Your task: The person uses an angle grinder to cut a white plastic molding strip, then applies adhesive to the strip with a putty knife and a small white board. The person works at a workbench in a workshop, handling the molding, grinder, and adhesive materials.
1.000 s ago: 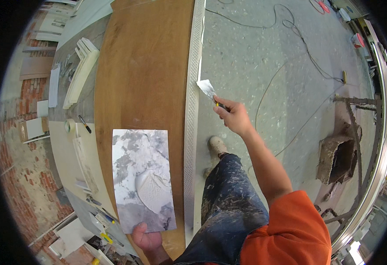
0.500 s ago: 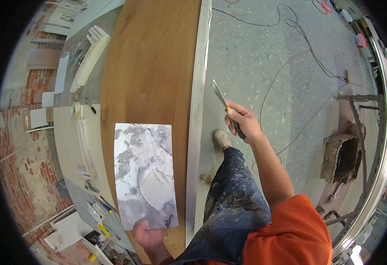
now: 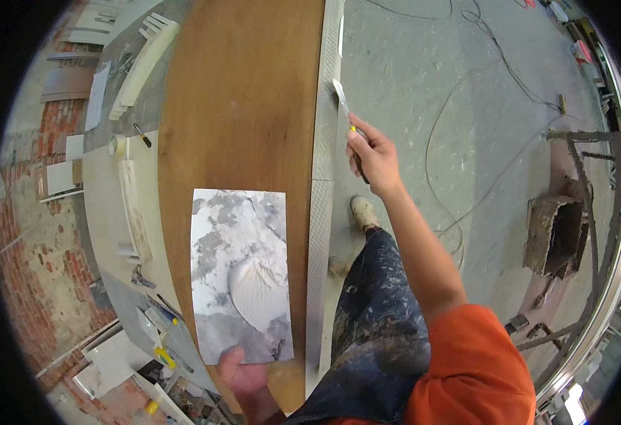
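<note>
My left hand grips the near edge of a flat rectangular sheet mottled grey and white, its thumb on top. A mound of white paste sits on the sheet, its surface ridged. Ahead and to the right, my right hand is closed round the dark handle of a putty knife. White paste shows at the blade's tip, which is at a perforated metal strip. Whether the blade touches the strip, I cannot tell. The strip runs along the right edge of a long brown wooden board.
Left of the board, a work surface carries a roll of tape, a black marker, pale curved mouldings and several tools. A cable trails over the floor at right, near a rough box-shaped block.
My right hand has moved forward and left, bringing the putty knife's tip from over the floor to the metal strip. The sheet in my left hand appears slightly farther right.
</note>
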### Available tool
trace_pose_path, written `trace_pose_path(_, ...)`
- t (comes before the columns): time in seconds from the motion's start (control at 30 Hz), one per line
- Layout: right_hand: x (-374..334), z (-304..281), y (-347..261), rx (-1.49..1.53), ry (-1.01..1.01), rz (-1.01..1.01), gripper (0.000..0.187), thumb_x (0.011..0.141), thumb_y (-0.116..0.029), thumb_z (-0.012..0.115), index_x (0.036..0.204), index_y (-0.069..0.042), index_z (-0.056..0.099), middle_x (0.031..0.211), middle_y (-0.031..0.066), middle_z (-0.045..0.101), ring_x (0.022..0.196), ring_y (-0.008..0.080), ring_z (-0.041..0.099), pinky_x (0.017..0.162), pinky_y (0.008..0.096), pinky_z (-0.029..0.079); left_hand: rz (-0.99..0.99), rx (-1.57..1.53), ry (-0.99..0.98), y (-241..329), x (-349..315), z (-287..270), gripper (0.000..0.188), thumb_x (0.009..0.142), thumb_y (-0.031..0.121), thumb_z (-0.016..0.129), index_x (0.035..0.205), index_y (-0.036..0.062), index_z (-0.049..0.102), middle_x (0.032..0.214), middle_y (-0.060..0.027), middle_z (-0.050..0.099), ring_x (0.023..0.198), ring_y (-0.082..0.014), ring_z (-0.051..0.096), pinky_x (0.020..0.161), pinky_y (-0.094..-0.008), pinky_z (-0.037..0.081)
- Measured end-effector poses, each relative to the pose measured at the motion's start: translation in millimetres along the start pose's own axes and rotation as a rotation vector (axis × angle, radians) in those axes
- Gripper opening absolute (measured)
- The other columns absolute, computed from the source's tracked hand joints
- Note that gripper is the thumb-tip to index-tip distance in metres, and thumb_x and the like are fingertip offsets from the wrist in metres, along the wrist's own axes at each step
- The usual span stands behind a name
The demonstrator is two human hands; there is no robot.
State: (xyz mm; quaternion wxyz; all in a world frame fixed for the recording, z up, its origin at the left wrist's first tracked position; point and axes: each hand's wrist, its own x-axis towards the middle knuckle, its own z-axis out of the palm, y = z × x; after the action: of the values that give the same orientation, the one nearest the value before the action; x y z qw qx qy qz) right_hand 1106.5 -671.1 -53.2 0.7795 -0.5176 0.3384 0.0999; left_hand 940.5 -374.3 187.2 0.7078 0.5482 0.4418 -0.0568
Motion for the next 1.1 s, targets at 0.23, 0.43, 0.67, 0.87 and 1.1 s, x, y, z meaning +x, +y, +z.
trace_pose_path(0.23,-22,-6,14,-0.265,0.0,-0.009,0.04,0.097,-0.017,0.068,0.136,-0.006,0.064,0.071,-0.0019,0.057,0.054,0.0063,0.05,0.05,0.0248,0.044,-0.076,-0.101,0.019,6,-2,8,0.079,0.072,0.023,0.051,0.147,-0.001,0.043,0.15,-0.0158,0.045,0.139,-0.0358,0.043,0.118,-0.0478,0.033)
trace_pose_path(0.43,-61,-21,35,-0.56,0.019,-0.137,0.042,0.096,-0.016,0.069,0.137,-0.007,0.063,0.087,0.0044,0.071,0.071,0.0097,0.062,0.067,0.028,0.052,0.005,-0.032,-0.002,11,1,12,0.082,0.07,0.019,0.051,0.149,-0.0011,0.04,0.151,-0.0163,0.044,0.141,-0.0358,0.041,0.12,-0.0479,0.032)
trace_pose_path(0.67,-87,-13,46,-0.74,0.102,-0.252,0.044,0.093,-0.018,0.07,0.135,-0.01,0.063,0.11,0.0226,0.071,0.092,0.0338,0.072,0.082,0.0344,0.055,0.053,-0.032,0.039,13,-1,28,0.08,0.065,0.023,0.056,0.142,-0.0006,0.049,0.145,-0.0173,0.05,0.136,-0.0352,0.046,0.116,-0.0468,0.037)
trace_pose_path(0.87,-76,-31,63,-0.558,0.242,0.009,0.043,0.097,-0.018,0.066,0.139,-0.008,0.061,0.113,0.0185,0.074,0.092,0.024,0.073,0.08,0.036,0.055,-0.166,-0.147,0.029,1,-15,-10,0.074,0.074,0.018,0.056,0.146,0.0027,0.045,0.144,-0.0142,0.052,0.132,-0.0359,0.05,0.113,-0.0507,0.039)
trace_pose_path(1.1,-164,-7,-88,-0.613,-0.707,-0.212,0.045,0.093,-0.013,0.068,0.137,-0.006,0.061,0.099,0.0154,0.074,0.083,0.0275,0.071,0.074,0.0408,0.055,0.011,-0.237,0.016,-17,-32,20,0.065,0.079,0.006,0.056,0.143,0.0027,0.049,0.137,-0.0164,0.056,0.127,-0.0365,0.055,0.111,-0.0524,0.041)
